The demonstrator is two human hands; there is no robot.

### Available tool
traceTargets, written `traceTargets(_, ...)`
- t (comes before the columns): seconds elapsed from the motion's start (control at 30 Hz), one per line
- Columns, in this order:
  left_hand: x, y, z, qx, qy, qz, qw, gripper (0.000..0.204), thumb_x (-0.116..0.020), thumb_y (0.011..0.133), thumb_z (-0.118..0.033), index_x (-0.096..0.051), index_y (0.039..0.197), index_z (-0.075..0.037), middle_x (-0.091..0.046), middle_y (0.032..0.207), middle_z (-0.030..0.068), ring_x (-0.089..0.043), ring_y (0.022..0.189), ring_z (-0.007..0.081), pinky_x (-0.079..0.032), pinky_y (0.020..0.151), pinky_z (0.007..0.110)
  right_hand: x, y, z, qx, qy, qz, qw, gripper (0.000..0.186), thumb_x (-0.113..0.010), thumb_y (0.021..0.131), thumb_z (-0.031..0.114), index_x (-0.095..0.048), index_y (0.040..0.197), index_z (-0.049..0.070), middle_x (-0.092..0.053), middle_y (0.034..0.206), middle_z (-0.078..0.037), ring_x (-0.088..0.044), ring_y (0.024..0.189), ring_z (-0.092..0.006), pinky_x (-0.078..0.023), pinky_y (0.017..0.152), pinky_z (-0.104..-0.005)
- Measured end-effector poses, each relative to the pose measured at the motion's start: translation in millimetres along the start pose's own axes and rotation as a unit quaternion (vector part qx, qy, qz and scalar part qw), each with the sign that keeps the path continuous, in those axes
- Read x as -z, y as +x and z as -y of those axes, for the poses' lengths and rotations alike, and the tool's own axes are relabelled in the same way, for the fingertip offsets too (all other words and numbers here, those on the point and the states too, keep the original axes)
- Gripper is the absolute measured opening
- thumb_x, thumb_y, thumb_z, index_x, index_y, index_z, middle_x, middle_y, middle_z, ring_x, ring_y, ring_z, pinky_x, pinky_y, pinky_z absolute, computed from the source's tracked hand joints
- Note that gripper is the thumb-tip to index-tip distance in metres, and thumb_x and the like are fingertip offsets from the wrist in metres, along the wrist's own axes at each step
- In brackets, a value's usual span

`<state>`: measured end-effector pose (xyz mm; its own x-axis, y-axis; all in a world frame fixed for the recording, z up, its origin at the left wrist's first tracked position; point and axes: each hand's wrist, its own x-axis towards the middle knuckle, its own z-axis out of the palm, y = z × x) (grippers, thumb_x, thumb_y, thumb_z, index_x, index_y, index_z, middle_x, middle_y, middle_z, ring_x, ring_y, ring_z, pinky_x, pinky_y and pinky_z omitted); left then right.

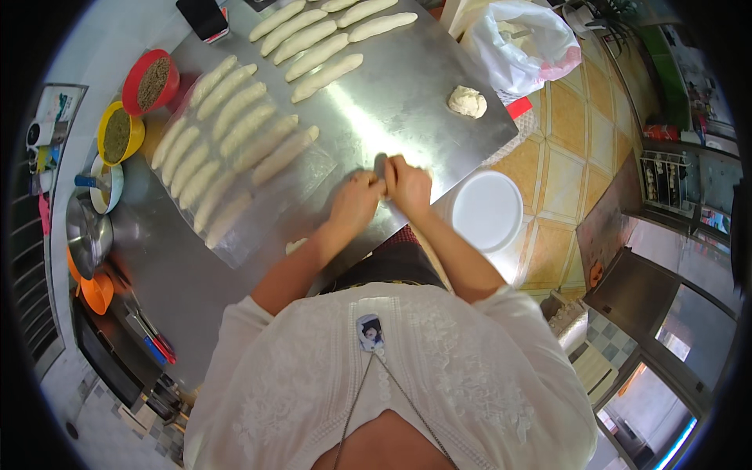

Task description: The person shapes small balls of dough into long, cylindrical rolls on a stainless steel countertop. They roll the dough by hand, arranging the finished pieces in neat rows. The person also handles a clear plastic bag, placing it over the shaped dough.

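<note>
Close together over the near edge of the steel table (439, 145), my left hand (356, 200) and my right hand (409, 188) both have curled fingers. They meet at the fingertips, and whatever is pinched between them is hidden. A round lump of pale dough (468, 102) lies beyond my right hand, near the table's right edge. To the left, rows of long dough sticks (245, 117) rest under a clear plastic sheet (301, 192). Several more dough sticks (327, 78) lie uncovered at the far side. A small pale scrap (295, 245) shows beside my left forearm.
Along the left stand a red bowl (169, 88) and a yellow bowl (136, 139) of seeds, a white bowl (116, 188) and a metal bowl (90, 231). A phone (202, 17) lies at the far left. Right of the table are an open white bag (548, 47) and a round white lid (487, 211).
</note>
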<state>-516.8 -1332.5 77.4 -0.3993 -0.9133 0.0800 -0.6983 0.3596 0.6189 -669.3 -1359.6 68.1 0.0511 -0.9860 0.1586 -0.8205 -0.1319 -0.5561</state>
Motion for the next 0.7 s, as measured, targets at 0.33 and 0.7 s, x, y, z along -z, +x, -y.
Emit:
traceTargets(0.33, -3, 112, -9, 0.000, -0.021, -0.159, 0.987, 0.045, -0.057, 0.091, -0.017, -0.050, 0.133, -0.001, -0.051, 0.137, 0.0226, -0.048, 0.125, 0.0408, -0.039, 0.103, 0.051, -17, 90, -20, 0.062, -0.060, -0.071, 0.994, 0.031, -0.057, 0.085, 0.026, -0.058, 0.109, 0.007, -0.058, 0.121, -0.011, -0.051, 0.120, -0.0294, -0.040, 0.096, -0.0449)
traceTargets(0.7, -33, 167, 21, 0.038, 0.188, -0.122, 0.974, 0.060, -0.053, 0.096, -0.041, -0.046, 0.145, -0.005, -0.041, 0.154, 0.0162, -0.033, 0.145, 0.0318, -0.029, 0.111, 0.062, 1, 108, -55, 0.023, -0.164, -0.054, 0.985, 0.053, -0.054, 0.092, 0.027, -0.049, 0.141, 0.007, -0.039, 0.155, -0.013, -0.030, 0.146, -0.0342, -0.022, 0.116, -0.0609)
